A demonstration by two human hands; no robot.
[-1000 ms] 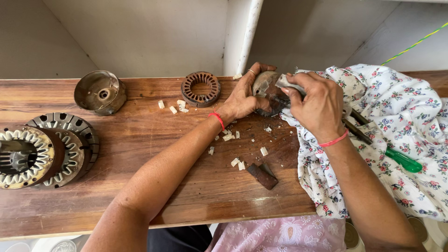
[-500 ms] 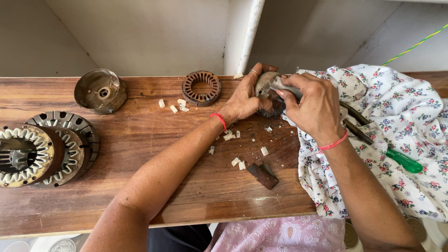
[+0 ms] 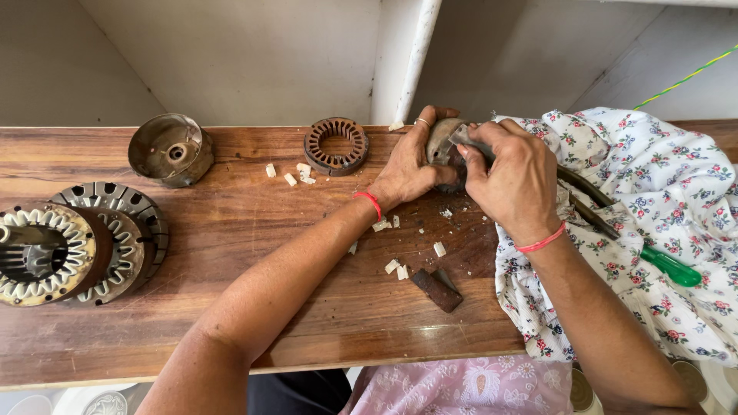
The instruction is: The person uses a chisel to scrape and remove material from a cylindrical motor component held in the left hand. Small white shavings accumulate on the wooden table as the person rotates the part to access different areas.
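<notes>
My left hand grips a round, dirty metal motor part held just above the wooden bench. Over the same part lies my right hand, closed on a small grey metal piece pressed against its top. Much of the part is hidden by my fingers. Both wrists wear red thread bands. Small white insulation scraps lie scattered on the wood below my hands.
A ring-shaped stator core and a metal end cap sit at the back. Stacked wound stators stand at the left. A rusty flat bar lies near the front. A floral cloth carries a green-handled screwdriver.
Both hands have shifted slightly while working on the motor part; my right hand's fingers now cover more of it. Nothing else on the bench has moved.
</notes>
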